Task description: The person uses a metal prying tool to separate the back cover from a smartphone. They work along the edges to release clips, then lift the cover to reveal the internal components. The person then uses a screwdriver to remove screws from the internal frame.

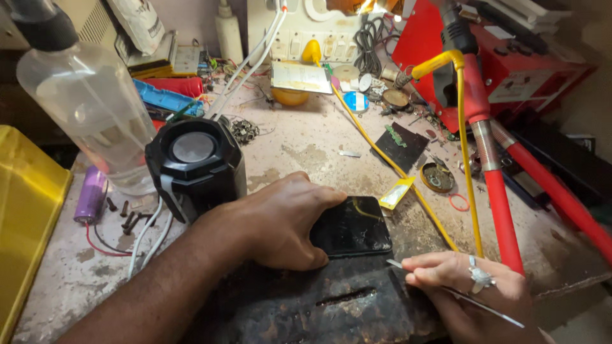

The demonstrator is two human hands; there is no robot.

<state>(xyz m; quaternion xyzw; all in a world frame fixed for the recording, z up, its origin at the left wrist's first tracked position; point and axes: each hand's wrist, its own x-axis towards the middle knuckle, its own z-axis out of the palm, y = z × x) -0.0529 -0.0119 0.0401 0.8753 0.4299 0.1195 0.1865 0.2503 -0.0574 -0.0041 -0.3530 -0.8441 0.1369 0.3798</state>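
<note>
Phone (352, 226), dark and glass-side up, lies flat under my left hand (280, 220), whose fingers curl over its near-left edge and press it to the worn black mat (331, 299) beneath both hands. My right hand (468, 290), just right of the phone, pinches a thin metal pry tool (459, 294) between thumb and fingertips, its tip pointing at the phone's lower right corner but, as far as I can tell, not yet under the edge. I judge the opening barely begun: the phone looks whole, with no gap showing. Beyond my left hand stands a black speaker (194, 162); loose screws (124, 213) lie left of it. Yellow wire (382, 156) runs past the phone's far side.
</note>
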